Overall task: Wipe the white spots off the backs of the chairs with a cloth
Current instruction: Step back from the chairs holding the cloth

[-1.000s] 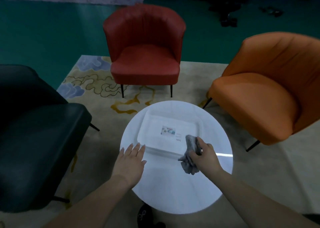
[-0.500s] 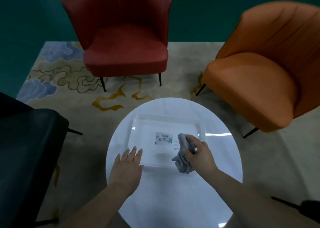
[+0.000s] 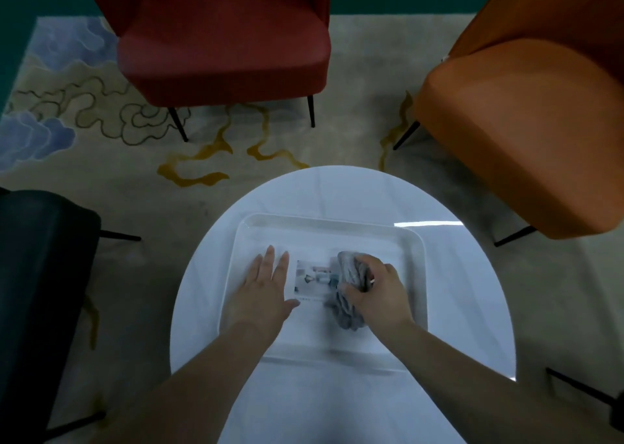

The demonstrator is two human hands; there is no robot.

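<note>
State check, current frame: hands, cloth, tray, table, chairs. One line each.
left hand: open, fingers straight, flat over the tray
right hand: gripping the cloth
cloth: grey, bunched, inside the tray
tray: white, on the table, a printed label on its bottom
table: round, white, glossy
red chair: unoccupied, facing the table
orange chair: unoccupied
black chair: partly in view

No legible text is seen. A small printed label [image 3: 315,279] is stuck on the floor of the white tray [image 3: 417,251], with a faint line of print beneath it, too blurred to be read.
</note>
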